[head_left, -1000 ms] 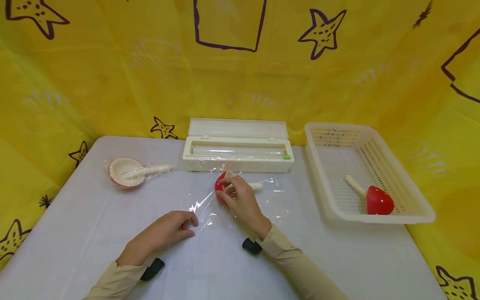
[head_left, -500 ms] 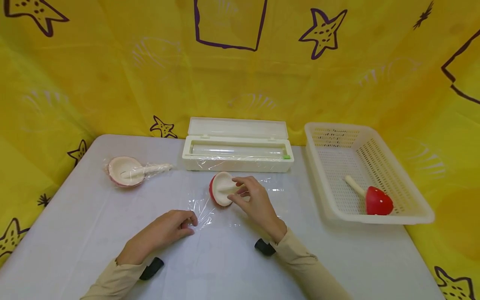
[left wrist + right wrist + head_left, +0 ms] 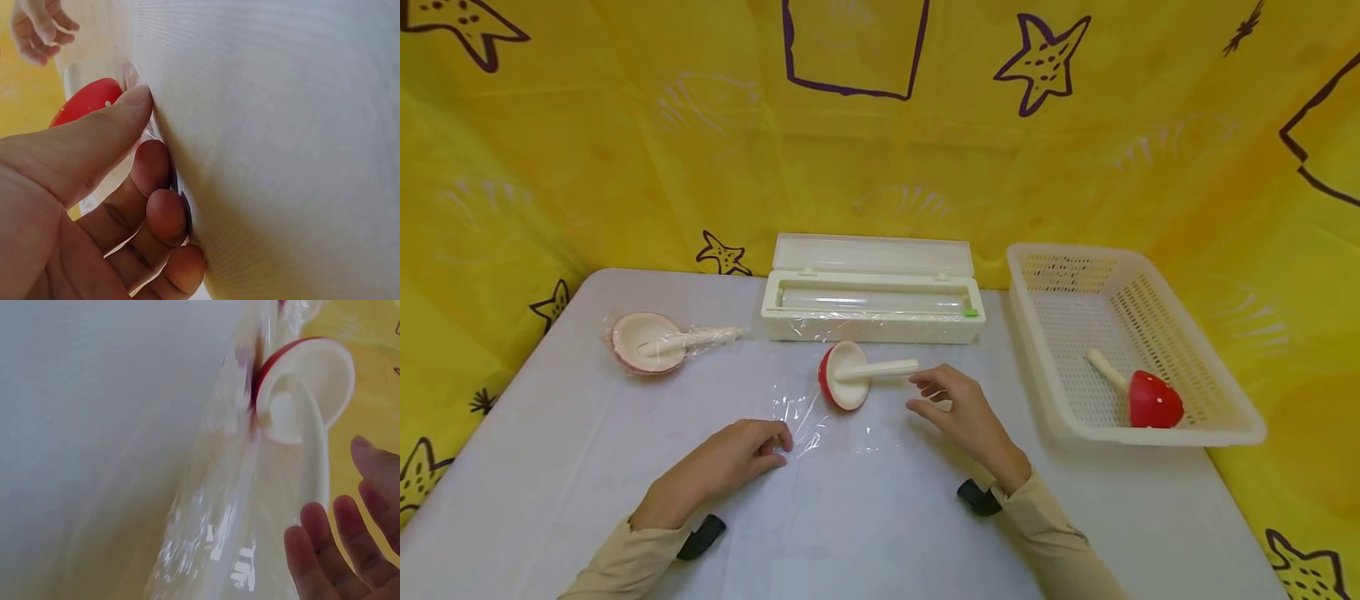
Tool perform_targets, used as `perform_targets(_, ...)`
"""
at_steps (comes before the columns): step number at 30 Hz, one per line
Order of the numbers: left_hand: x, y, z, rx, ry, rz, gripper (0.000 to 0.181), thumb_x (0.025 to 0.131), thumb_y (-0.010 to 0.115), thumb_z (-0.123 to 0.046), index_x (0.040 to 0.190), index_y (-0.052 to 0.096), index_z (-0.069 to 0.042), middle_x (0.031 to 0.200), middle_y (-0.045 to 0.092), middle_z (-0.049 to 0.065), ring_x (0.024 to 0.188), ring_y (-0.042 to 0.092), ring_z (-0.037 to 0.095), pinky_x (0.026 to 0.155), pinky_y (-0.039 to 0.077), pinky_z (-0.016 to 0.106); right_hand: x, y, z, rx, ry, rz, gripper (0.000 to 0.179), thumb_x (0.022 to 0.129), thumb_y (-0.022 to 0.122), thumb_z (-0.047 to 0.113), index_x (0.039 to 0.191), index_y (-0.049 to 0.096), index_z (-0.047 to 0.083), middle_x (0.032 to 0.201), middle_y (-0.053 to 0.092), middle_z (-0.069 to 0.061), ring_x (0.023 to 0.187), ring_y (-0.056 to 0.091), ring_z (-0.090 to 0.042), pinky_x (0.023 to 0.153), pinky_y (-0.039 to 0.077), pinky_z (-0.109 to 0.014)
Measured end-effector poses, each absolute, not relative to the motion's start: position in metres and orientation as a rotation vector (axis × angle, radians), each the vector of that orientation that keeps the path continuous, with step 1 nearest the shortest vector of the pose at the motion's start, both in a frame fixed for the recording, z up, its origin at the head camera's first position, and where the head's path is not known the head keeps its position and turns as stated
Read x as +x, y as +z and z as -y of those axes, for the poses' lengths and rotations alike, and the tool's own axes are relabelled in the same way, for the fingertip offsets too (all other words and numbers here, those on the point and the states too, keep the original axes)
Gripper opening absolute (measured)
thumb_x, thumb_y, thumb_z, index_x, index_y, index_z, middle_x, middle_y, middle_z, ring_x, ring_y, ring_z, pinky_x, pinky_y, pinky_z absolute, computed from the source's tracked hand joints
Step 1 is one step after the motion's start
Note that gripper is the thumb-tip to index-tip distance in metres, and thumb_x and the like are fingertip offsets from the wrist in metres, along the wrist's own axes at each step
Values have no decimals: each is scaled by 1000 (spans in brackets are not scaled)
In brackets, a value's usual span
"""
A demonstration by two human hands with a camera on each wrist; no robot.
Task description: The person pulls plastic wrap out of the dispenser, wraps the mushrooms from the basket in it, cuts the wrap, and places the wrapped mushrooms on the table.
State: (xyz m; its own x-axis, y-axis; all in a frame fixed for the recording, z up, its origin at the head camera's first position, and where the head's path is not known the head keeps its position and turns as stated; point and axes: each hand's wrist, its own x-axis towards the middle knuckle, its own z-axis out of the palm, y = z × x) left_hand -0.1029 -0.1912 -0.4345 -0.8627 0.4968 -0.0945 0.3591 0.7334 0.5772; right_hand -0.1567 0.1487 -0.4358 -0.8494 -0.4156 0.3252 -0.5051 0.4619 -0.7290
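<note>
A toy mushroom (image 3: 844, 392) with a red cap and a cream stem lies on a sheet of clear cling film (image 3: 801, 410) in the middle of the table, its hollow underside facing right. My right hand (image 3: 964, 414) is just right of the stem's end, fingers spread and holding nothing; in the right wrist view its fingertips (image 3: 312, 515) are close to the stem. My left hand (image 3: 722, 462) rests at the film's near left corner, fingertips down on the table. The left wrist view has the red cap (image 3: 90, 100) behind my left thumb.
A cream cling film box (image 3: 872, 330) with its lid up stands behind, film drawn out over its front. At left lies another mushroom (image 3: 651, 332) wrapped in film. A white basket (image 3: 1047, 400) on the right holds a red-capped mushroom (image 3: 1153, 400).
My right hand has let go of the mushroom and drawn away to the right. The mushroom has turned so its underside and stem show more. My left hand has stayed in place.
</note>
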Motion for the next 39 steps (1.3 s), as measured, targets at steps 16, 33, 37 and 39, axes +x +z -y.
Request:
perform_targets(16, -103, -433, 189, 696, 835, -2694, 8, 90, 70, -13, 91, 64, -19, 69, 49, -15, 67, 45, -3, 67, 42, 21, -154, -444, -208, 820, 1212, 2878, 35, 74, 88, 19, 103, 72, 8, 99, 71, -4, 91, 64, -23, 83, 53, -32)
perform_targets(33, -102, -432, 189, 652, 789, -2785, 13, 95, 64, -11, 88, 59, -20, 79, 52, -11, 77, 48, 5, 71, 44, 24, -157, -448, -226, 1011, 1080, 3006, 4, 86, 74, 8, 83, 71, 9, 84, 60, 2, 81, 52, -4, 74, 46, -23)
perform_targets(37, -99, -430, 189, 578, 808, -2779, 7, 97, 62, -12, 94, 57, -17, 84, 53, -8, 79, 49, 6, 71, 45, 24, -155, -442, -227, 1006, 1177, 3009, 4, 90, 71, 8, 88, 67, 8, 90, 63, -1, 84, 55, -5, 75, 49, -23)
perform_targets(39, -97, -428, 190, 549, 818, -2787, 5, 98, 60, -13, 97, 56, -16, 84, 52, -8, 79, 49, 6, 71, 45, 24, -154, -439, -228, 1006, 1249, 3002, 4, 91, 69, 8, 91, 65, 7, 92, 66, -3, 85, 60, -7, 74, 51, -23)
